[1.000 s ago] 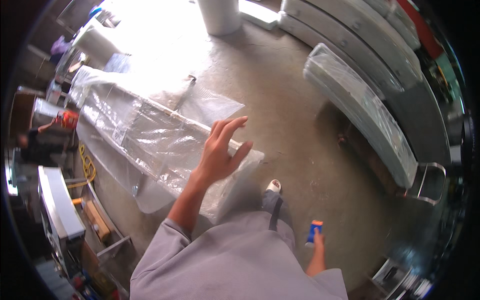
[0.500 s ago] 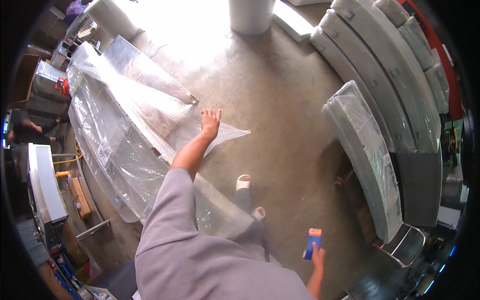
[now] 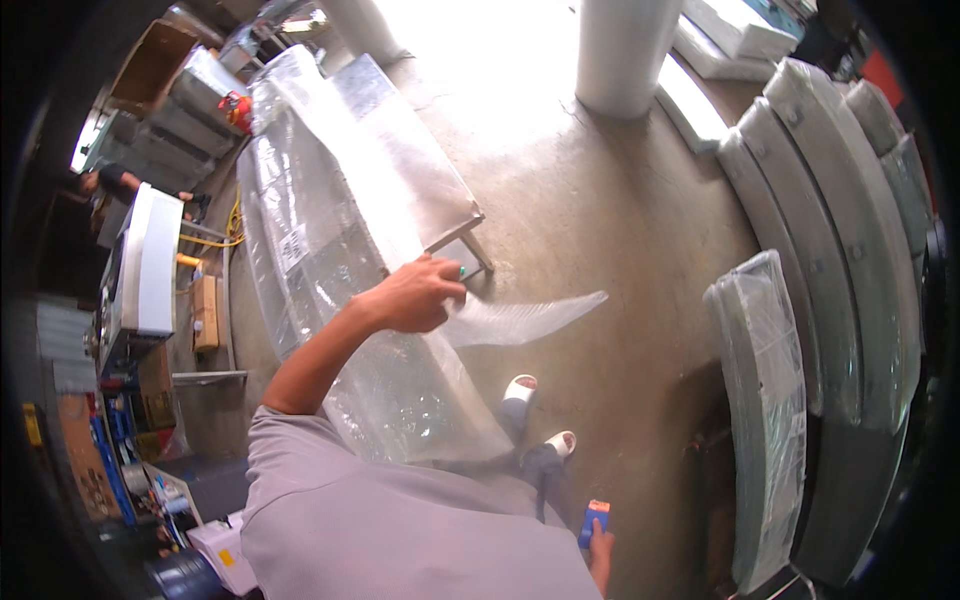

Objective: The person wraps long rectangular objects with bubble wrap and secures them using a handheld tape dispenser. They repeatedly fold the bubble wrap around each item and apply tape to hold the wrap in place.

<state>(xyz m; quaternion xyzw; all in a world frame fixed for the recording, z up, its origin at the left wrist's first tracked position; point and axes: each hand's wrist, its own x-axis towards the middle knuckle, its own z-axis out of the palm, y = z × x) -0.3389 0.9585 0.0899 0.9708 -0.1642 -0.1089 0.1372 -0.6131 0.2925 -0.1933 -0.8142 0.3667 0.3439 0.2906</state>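
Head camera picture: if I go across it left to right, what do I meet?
White-topped cabinet, brown box, left hand, white sandals, blue-and-orange box in the right hand, plastic-wrapped slab.

Before me, one workshop floor of brownish-grey bare concrete (image 3: 650, 260), lightly scuffed, washed at its far end by a glaring white daylight-like brightness (image 3: 490, 35) beside a large upright pale-grey cylinder (image 3: 622, 60). Along the right, a row of long grey panels in clear plastic wrapping (image 3: 855, 240); along the left, one long white-topped metal unit (image 3: 157, 250), one coiled yellow hose (image 3: 238, 218) and one open brown cardboard box (image 3: 152, 68).
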